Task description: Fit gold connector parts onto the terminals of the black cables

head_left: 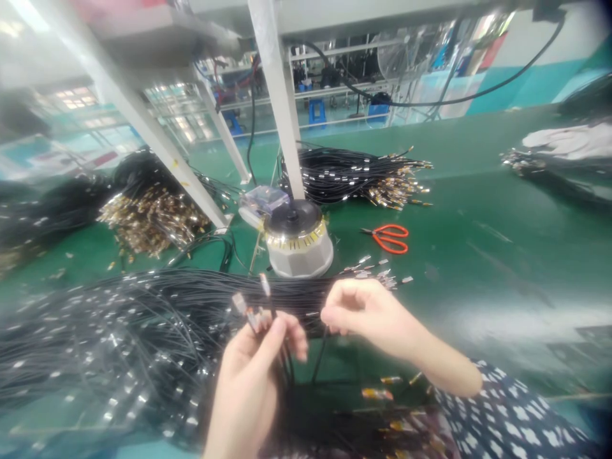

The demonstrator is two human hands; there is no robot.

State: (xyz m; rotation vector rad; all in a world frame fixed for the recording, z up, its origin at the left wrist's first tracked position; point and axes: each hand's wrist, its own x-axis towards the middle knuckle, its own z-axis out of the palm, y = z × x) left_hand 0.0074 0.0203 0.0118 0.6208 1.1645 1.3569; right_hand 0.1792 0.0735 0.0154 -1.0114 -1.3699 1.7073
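My left hand (pixel 255 363) is closed around several black cables, whose metal connector ends (pixel 240 305) stick up above the fingers. To its right, my right hand (pixel 361 312) pinches a thin black cable (pixel 321 357) that hangs down from the fingertips. Behind both hands a thick bundle of black cables (pixel 182 290) lies across the green table, its silver connector ends (pixel 382 275) pointing right. Nearer to me, below the hands, are more cable ends with orange and metal tips (pixel 377 394), partly blurred.
A white round device with a black top (pixel 301 255) stands behind the bundle. Red-handled scissors (pixel 392 239) lie right of it. Further cable bundles lie at the back (pixel 354 178), left (pixel 153 217) and far right (pixel 549 169). White posts (pixel 277 89) rise from the green table (pixel 468 255).
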